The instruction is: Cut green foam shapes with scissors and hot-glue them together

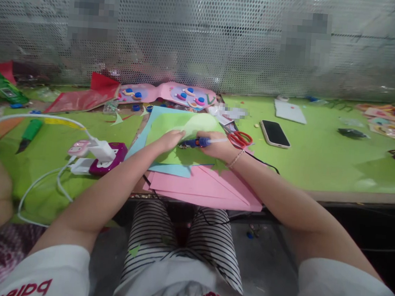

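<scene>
My right hand (214, 145) is wrapped round a blue glue gun (198, 141) with a clear stick poking out of its back end. The nozzle points left, low over a green paper sheet (167, 121). My left hand (171, 141) is closed at the tip of the gun, its fingers pressed together on the green paper; the fingertips are partly hidden. A paler green paper piece (204, 120) curves up just behind both hands. Under the green sheet lie light blue paper (172, 169) and pink paper sheets (201, 191).
Red-handled scissors (240, 139) lie beside my right wrist, and a phone (275, 134) farther right. On the left are a purple power socket (117, 153) with white chargers and cables, and a green-handled cutter (30, 134). Pink decorated sheets (165, 93) lie against the perforated metal panel (198, 35).
</scene>
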Motion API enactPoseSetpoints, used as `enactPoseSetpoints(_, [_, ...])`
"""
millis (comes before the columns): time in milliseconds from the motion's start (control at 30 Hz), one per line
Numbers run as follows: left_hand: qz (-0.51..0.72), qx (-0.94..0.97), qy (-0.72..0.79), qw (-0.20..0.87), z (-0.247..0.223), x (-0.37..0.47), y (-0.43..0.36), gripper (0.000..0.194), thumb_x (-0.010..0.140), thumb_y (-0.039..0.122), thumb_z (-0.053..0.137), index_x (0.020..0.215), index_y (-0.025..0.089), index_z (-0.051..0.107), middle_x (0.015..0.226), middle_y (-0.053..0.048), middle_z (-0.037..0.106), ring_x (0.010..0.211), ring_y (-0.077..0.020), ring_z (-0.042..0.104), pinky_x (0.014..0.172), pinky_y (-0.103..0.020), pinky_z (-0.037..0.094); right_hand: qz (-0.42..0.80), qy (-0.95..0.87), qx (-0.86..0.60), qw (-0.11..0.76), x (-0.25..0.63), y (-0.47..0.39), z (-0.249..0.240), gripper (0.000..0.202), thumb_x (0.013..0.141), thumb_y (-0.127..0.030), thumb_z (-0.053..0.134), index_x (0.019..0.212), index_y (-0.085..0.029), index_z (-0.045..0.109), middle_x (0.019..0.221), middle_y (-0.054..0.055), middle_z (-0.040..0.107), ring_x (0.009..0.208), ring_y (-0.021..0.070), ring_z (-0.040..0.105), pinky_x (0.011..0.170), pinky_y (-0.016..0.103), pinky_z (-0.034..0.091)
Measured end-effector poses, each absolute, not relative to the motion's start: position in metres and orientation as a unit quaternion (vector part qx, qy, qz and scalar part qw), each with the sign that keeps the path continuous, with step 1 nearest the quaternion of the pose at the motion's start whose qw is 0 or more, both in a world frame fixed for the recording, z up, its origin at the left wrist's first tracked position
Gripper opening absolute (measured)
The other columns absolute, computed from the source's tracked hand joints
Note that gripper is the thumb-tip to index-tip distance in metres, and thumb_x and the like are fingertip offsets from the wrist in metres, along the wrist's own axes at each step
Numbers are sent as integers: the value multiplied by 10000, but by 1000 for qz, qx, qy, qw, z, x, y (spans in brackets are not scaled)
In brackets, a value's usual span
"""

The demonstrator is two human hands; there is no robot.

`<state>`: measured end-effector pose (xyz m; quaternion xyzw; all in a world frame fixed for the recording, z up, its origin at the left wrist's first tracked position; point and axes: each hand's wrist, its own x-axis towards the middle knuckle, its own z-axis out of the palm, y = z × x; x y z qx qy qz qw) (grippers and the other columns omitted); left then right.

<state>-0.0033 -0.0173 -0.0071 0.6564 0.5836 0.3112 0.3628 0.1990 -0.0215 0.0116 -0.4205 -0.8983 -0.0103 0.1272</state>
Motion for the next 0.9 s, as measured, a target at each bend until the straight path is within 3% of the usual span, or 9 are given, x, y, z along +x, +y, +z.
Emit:
enactPoseSetpoints(200, [282, 674, 579, 361, -5, 0, -18, 471, 838, 505, 385, 920, 119, 640, 1136, -165, 661, 1087, -304, 579, 999, -430, 384, -30, -916, -378, 132, 202, -16, 5, 193, 798, -258, 480, 922, -181, 605, 867, 68, 649, 708, 156, 515, 559, 263, 259])
enactPoseSetpoints(433, [298, 662, 581, 368, -4, -1, -18, 425, 811, 518, 433, 863, 148, 637, 1094, -135, 680, 1072, -292, 578, 1009, -416, 374, 3, -916, -377, 136, 202, -15, 3, 131, 818, -227, 489, 895, -170, 579, 857, 83, 629, 718, 154, 506, 596, 269, 298])
enactPoseSetpoints(700, [273, 690, 588, 324, -1, 0, -22, 409, 814, 522, 392, 676, 180, 568, 834, -104, 671, 876, -278, 580, 914, -444, 420, -12, -926, -354, 130, 201, -14, 3, 147, 832, -223, 464, 896, -165, 583, 874, 89, 631, 776, 167, 529, 646, 272, 334])
enactPoseSetpoints(900, [259, 698, 585, 322, -2, -1, -21, 421, 821, 541, 377, 670, 185, 544, 846, -106, 666, 882, -281, 576, 901, -443, 417, -7, -917, -379, 122, 200, -17, 7, 145, 811, -231, 473, 868, -166, 590, 843, 79, 640, 720, 151, 523, 610, 262, 324])
